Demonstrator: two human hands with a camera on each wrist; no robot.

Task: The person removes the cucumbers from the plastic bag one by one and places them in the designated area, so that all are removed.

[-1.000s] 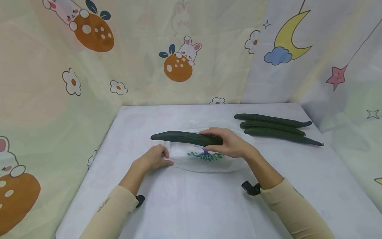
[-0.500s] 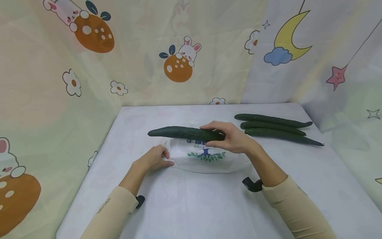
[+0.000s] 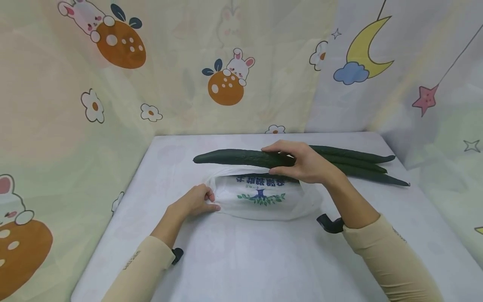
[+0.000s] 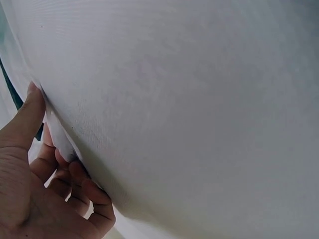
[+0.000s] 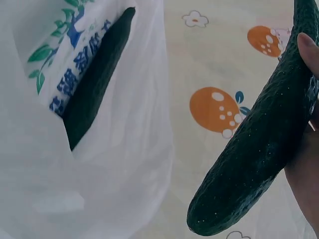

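Observation:
My right hand [image 3: 303, 163] grips the right part of a long dark green cucumber [image 3: 230, 157], raised over the far side of a white plastic bag [image 3: 260, 213]. The bag lies with its mouth parted and bears blue lettering and a green tree print. Inside it rests another cucumber [image 5: 99, 82], seen through the opening in the right wrist view. With thumb and curled fingers, my left hand [image 3: 193, 200] pinches the near left edge of the bag; the left wrist view shows the thumb [image 4: 31, 107] on the thin plastic.
Several more cucumbers [image 3: 364, 158] lie side by side at the back right of the white table [image 3: 241, 260], partly hidden behind my right hand. A patterned cloth [image 3: 181, 84] hangs behind the table and along its sides.
The held cucumber has risen and moved away from me, then slightly right, with my right hand. The bag's opening and the cucumber inside have come into sight. My left hand has stayed put.

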